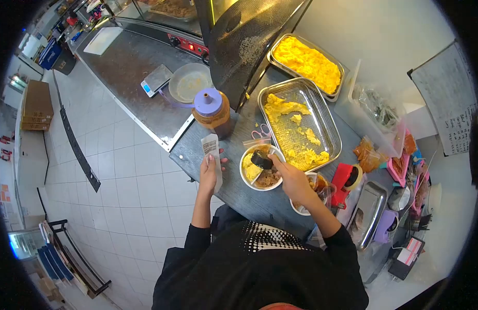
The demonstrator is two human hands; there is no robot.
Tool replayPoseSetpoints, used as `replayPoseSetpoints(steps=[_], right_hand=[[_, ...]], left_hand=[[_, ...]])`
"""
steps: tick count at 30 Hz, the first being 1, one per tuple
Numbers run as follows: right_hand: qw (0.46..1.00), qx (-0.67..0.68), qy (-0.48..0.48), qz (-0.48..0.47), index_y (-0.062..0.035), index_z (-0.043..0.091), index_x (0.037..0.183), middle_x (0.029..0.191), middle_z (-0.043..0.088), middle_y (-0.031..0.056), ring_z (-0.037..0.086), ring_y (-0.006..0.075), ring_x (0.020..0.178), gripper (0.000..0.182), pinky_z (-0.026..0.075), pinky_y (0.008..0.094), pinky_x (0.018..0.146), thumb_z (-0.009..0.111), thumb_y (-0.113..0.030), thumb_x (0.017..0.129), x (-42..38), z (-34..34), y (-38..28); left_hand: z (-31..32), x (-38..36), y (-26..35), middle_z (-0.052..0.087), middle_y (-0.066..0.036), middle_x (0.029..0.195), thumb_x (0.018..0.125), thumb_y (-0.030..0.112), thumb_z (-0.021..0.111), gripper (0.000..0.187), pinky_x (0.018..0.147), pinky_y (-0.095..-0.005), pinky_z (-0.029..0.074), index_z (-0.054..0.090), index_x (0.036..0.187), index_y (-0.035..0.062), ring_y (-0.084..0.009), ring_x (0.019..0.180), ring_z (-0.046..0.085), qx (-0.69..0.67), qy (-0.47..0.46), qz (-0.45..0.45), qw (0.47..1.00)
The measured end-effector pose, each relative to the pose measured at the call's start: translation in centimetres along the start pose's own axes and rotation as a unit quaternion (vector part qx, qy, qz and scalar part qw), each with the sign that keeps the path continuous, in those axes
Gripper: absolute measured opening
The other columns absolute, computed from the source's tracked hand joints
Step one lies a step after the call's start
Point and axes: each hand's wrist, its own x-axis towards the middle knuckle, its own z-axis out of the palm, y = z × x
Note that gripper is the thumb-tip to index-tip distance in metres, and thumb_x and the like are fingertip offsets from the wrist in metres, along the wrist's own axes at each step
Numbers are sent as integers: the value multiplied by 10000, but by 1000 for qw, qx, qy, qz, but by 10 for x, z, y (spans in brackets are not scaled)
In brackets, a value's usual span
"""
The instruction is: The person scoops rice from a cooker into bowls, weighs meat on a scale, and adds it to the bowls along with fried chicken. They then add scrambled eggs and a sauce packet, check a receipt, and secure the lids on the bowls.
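My left hand (208, 174) is closed on a long printed paper slip (210, 147), held upright at the table's front edge. My right hand (293, 180) has its fingers closed on a small black cup-like object (261, 159) over a round white bowl (243, 179). Inside the bowl are yellow scrambled egg (250, 168) and brown minced food (268, 179), with a pale divider between them. A second bowl (299, 208) of brown food is partly hidden under my right forearm. Just behind my left hand stands a sauce bottle (216, 122) with a purple cap.
A steel tray (329, 123) with leftover egg lies behind the bowl, and a fuller egg tray (338, 67) is beyond it. Pink scissors (260, 133) are near the bowl. To the right are a red tape dispenser (344, 183) and a steel pan (369, 206). A digital scale (157, 80) sits back left.
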Motion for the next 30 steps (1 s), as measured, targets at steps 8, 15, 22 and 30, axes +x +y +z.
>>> replayPoseSetpoints(steps=[8,15,22,30], right_hand=[[997,1,55,49,-101,330,1253,810,533,172,534,318,695,509,424,379,624,423,-8,762,9,-35,7],[938,-307,149,57,-35,314,1241,1068,458,205,473,354,946,499,400,369,799,493,-135,787,16,-40,24],[796,526,279,105,-32,164,1224,1052,487,147,533,189,911,656,448,288,740,599,-15,733,-40,12,-75],[953,107,207,195,-35,522,946,787,526,106,575,235,686,246,486,330,572,548,-76,705,-231,92,-10]], left_hand=[[-6,-10,13,473,-103,1136,893,351,331,451,646,-248,439,346,1210,30,-150,851,524,72,-52,35,995],[21,-36,64,418,-158,1189,853,453,361,598,751,-289,449,289,1241,4,-217,974,504,-90,-191,-45,976],[90,-63,34,268,-149,1309,851,425,386,605,952,-353,270,283,1246,-22,-245,1170,320,-61,-303,14,951],[152,-93,36,508,-159,1062,812,58,394,248,829,-363,390,503,1030,8,-285,982,496,200,-522,318,766]])
